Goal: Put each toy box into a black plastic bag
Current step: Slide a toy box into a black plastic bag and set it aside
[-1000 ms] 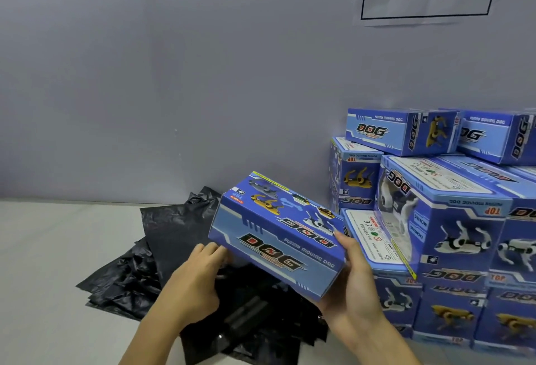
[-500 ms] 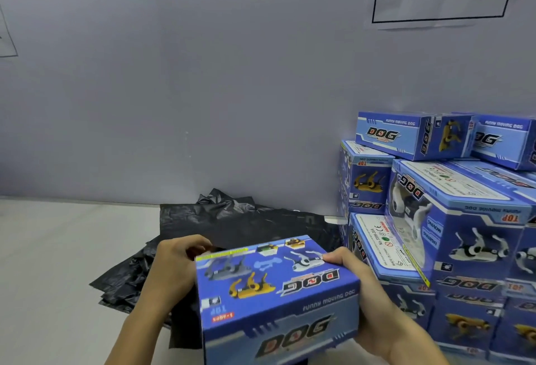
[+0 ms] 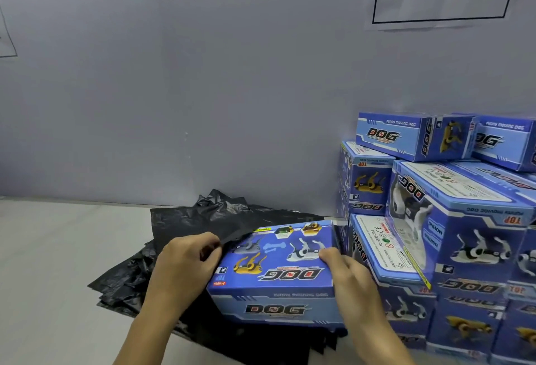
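- Fingers [image 3: 207,244] of the left hand [image 3: 185,263] curl at the box's left end, pinching an edge of a black plastic bag [image 3: 203,219] beside the near left corner.
- Lying flat on the pile of bags, the blue toy box [image 3: 278,266] sits between both hands, printed top facing up.
- On its right end, the right hand [image 3: 353,280] grips the box, thumb on the top face, remaining fingers hidden behind it.
- Just right of that, stacked toy boxes [image 3: 452,219] stand against the grey wall [image 3: 203,89].
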A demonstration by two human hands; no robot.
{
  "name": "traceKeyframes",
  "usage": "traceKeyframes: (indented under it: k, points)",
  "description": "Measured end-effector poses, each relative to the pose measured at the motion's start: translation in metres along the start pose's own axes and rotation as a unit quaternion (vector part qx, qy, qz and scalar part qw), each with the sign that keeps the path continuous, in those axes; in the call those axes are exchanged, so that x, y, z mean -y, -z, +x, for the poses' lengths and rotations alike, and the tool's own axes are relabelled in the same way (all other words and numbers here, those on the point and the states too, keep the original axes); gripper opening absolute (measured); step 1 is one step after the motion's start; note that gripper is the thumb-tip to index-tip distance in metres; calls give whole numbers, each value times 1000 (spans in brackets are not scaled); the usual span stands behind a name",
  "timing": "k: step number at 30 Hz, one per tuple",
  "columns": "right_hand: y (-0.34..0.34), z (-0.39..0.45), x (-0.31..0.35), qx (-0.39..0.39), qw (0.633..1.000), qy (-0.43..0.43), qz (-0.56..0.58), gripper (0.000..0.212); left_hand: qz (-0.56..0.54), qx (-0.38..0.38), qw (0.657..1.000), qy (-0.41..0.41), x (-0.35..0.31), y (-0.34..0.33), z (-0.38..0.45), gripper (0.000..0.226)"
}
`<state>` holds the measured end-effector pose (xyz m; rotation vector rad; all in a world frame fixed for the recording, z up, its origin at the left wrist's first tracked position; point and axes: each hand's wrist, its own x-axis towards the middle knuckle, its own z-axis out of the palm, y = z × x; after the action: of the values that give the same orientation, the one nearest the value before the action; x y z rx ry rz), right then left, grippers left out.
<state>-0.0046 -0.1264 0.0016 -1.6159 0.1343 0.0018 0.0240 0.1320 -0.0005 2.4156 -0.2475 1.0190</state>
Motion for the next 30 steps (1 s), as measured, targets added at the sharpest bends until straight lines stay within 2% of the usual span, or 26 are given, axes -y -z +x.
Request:
traceKeyframes:
  k: [3,8,19,22,28,30]
  points:
    - [-2,-1,0,-5,1000,10,-23,41,8,1,1000,-12,-7,-5,-1,5]
    - [2,0,1,26,1000,-16,-2,48,-52,-4,999,-9,-6,-8,1,6]
    - [-14,-3,-7,-69,993,-5,96,36,-84,-22,996,-25,-2,0,5,15]
    - [-19,-2,-12,-94,988,-3,120,51,-72,-32,996,-44,-9,-3,3,15]
    - [-36,-4,-20,-40,975,-55,210,71,-79,-7,994,-76,-28,-12,-3,19]
    - [-39,-3,-23,-49,973,-55,219,91,-108,-5,991,-74,-35,-15,-6,20]
